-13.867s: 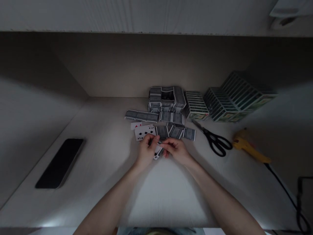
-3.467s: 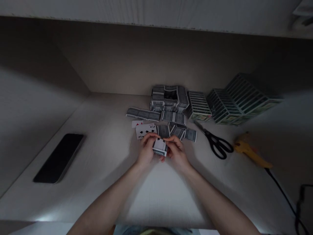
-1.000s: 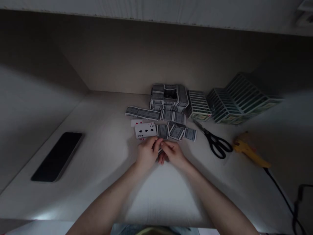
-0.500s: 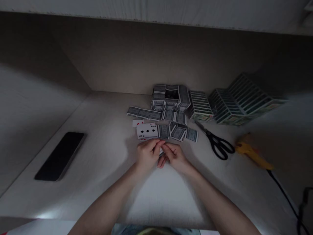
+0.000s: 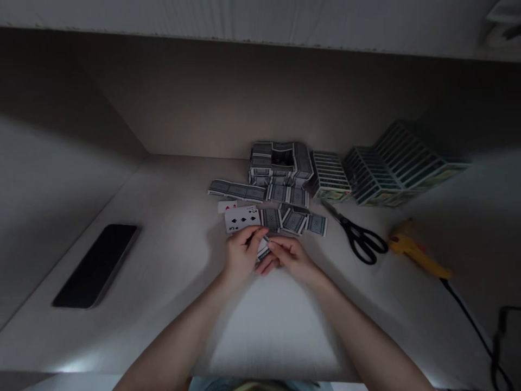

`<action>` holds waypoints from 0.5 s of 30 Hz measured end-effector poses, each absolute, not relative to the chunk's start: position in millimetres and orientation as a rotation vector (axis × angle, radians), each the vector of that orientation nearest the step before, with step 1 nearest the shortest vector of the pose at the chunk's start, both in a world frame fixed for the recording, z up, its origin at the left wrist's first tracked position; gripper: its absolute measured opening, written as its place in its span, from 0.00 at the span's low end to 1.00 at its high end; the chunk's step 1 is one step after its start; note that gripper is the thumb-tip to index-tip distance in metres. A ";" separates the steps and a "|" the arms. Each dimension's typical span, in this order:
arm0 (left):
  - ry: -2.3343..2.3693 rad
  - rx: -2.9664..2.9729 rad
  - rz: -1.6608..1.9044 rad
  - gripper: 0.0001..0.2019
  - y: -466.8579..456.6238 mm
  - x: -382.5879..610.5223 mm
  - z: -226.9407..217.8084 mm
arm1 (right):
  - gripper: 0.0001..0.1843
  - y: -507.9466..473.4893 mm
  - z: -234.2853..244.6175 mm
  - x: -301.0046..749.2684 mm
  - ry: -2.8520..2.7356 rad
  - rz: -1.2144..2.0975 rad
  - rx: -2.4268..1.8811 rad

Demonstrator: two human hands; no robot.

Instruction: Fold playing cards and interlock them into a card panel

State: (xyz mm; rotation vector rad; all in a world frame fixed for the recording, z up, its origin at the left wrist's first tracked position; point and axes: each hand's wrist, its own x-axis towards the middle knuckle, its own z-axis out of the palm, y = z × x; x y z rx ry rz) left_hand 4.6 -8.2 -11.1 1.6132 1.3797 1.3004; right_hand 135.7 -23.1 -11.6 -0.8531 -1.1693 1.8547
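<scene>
Between my two hands is a small playing card (image 5: pixel 264 248), partly hidden by the fingers; whether it is folded I cannot tell. My left hand (image 5: pixel 243 252) pinches its upper left part with thumb and forefinger. From the other side my right hand (image 5: pixel 290 255) grips its right edge, thumb on top and fingers beneath. Just beyond the hands lies a three of spades (image 5: pixel 243 220), face up, over a red-suited card (image 5: pixel 227 206). To its right are several face-down card pieces (image 5: pixel 293 221) with a dark patterned back.
Behind stands a hollow block built of cards (image 5: pixel 280 163), with a card strip (image 5: pixel 236 190) before it. Ribbed card structures (image 5: pixel 407 163) stand at right. Black-handled scissors (image 5: pixel 360 239) and a yellow glue gun (image 5: pixel 419 255) with a cord lie right; a phone (image 5: pixel 96 266) lies left.
My hands have tilted and parted slightly, so more of the card between them shows. The whole view has shifted a little; the things on the table have stayed put.
</scene>
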 end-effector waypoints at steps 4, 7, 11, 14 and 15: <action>1.361 1.769 1.275 0.08 -8.4 3.1 -12.4 | 0.16 -20.2 -16.3 132.5 -1.110 1.654 -0.981; 1.349 1.884 1.216 0.08 -8.0 1.3 -14.6 | 0.13 -19.1 -24.1 132.3 -1.172 1.323 -1.115; 1.346 1.932 1.199 0.09 -6.0 -0.7 -18.3 | 0.11 -18.9 -33.3 134.4 -1.344 0.981 -1.190; 1.354 1.951 1.208 0.08 -5.1 -1.1 -20.1 | 0.10 -17.9 -35.9 135.2 -1.400 0.875 -1.208; 1.355 1.958 1.212 0.08 -5.1 -1.0 -20.4 | 0.10 -17.4 -36.1 135.3 -1.414 0.843 -1.217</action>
